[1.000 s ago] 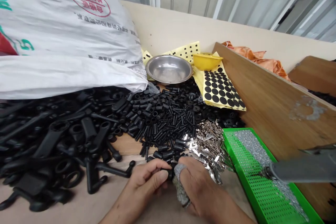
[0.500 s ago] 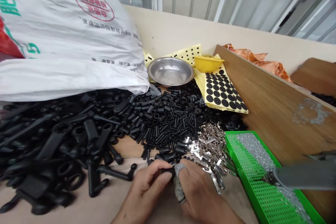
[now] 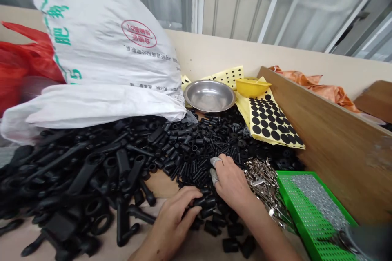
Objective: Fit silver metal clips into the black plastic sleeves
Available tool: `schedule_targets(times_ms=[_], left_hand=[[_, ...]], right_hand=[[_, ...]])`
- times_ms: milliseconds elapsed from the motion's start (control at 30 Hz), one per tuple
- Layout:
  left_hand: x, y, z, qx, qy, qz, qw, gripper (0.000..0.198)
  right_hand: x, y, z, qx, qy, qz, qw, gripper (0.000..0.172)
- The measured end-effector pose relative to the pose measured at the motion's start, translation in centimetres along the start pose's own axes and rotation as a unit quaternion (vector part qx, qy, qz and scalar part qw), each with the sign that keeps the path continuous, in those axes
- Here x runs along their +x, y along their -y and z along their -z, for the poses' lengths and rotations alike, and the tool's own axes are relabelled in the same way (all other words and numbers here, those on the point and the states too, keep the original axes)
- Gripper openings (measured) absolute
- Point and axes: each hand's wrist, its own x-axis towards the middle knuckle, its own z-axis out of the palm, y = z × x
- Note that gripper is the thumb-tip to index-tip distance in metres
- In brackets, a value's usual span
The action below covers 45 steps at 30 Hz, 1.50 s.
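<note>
My left hand (image 3: 176,216) is curled around a short black plastic tube (image 3: 202,202) near the front of the table. My right hand (image 3: 231,181) reaches forward into the heap of small black ribbed pins (image 3: 202,151), its taped fingertips bent down onto them; whether it holds one is hidden. A pile of shiny metal clips (image 3: 265,179) lies just right of that hand. Large black plastic handles (image 3: 88,171) are heaped to the left.
A white woven sack (image 3: 104,69) lies over the parts at back left, beside a red bag (image 3: 18,69). A steel bowl (image 3: 210,94), a yellow bowl (image 3: 252,87) and yellow sheets of black dots (image 3: 271,120) sit behind. A green perforated tray (image 3: 309,212) and wooden board (image 3: 330,138) stand right.
My right hand has left the left hand and reached forward into the pile of black pins. The left hand stays on its black piece. The view has tilted up and left.
</note>
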Motion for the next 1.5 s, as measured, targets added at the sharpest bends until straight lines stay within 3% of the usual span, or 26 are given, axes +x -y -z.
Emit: schedule_targets(times_ms=[100, 200, 300, 367, 567, 667, 767, 833, 900, 933, 1000, 1100, 1200, 1300, 1400, 1500], left_hand=[[0.2, 0.9, 1.2, 0.03, -0.006, 0.017, 0.999, 0.018], [1.2, 2.2, 3.0, 0.15, -0.042, 0.022, 0.988, 0.021], [2.9, 3.2, 4.5, 0.332, -0.014, 0.062, 0.941, 0.025], [4.0, 3.4, 4.9, 0.384, 0.011, 0.085, 0.919, 0.026], [5.0, 3.2, 4.5, 0.413, 0.038, 0.109, 0.903, 0.026], [4.6, 3.6, 4.5, 0.402, 0.041, 0.114, 0.908, 0.03], [4.4, 3.7, 4.8, 0.38, 0.028, 0.111, 0.918, 0.032], [4.4, 3.3, 4.9, 0.296, 0.009, 0.109, 0.949, 0.034], [4.4, 2.3, 4.8, 0.108, -0.012, 0.136, 0.985, 0.03], [4.4, 1.6, 4.5, -0.011, -0.02, 0.166, 0.986, 0.025], [4.3, 0.1, 3.7, -0.232, -0.037, 0.25, 0.939, 0.017], [3.9, -1.7, 1.9, -0.459, -0.071, 0.308, 0.83, 0.019], [3.5, -2.4, 0.2, -0.565, -0.081, 0.333, 0.75, 0.028], [3.4, -2.3, -0.9, -0.627, -0.074, 0.331, 0.701, 0.026], [3.4, -2.5, -1.4, -0.663, -0.062, 0.33, 0.669, 0.027], [3.2, -3.1, -1.4, -0.672, -0.037, 0.333, 0.661, 0.028]], right_hand=[[1.1, 0.2, -0.6, -0.015, 0.0, -0.006, 1.0, 0.027], [1.4, 0.1, -1.0, -0.009, -0.002, -0.01, 1.0, 0.027], [1.5, 0.0, -1.2, 0.009, -0.003, -0.017, 1.0, 0.03], [1.5, -0.1, -1.2, 0.029, -0.006, -0.02, 0.999, 0.031], [1.2, -1.5, -1.2, 0.154, -0.038, -0.025, 0.987, 0.023], [0.9, -2.6, -1.6, 0.257, -0.063, -0.031, 0.964, 0.015], [0.5, -3.0, -1.8, 0.354, -0.083, -0.028, 0.931, 0.021], [0.0, -2.8, -1.5, 0.416, -0.089, -0.029, 0.904, 0.023], [-0.5, -2.3, -0.8, 0.503, -0.076, -0.043, 0.86, 0.021], [-0.8, -2.0, -0.4, 0.548, -0.063, -0.052, 0.832, 0.02], [-1.3, -1.4, 0.5, 0.621, -0.036, -0.066, 0.78, 0.019], [-2.1, -0.7, 1.4, 0.659, -0.045, -0.072, 0.747, 0.02], [-2.7, -0.3, 1.0, 0.652, -0.091, -0.067, 0.75, 0.019], [-3.2, -0.1, -0.1, 0.606, -0.149, -0.025, 0.781, 0.014], [-3.6, 0.0, -0.6, 0.523, -0.216, 0.05, 0.823, 0.013], [-4.2, 0.2, 0.2, 0.451, -0.233, 0.096, 0.856, 0.019]])
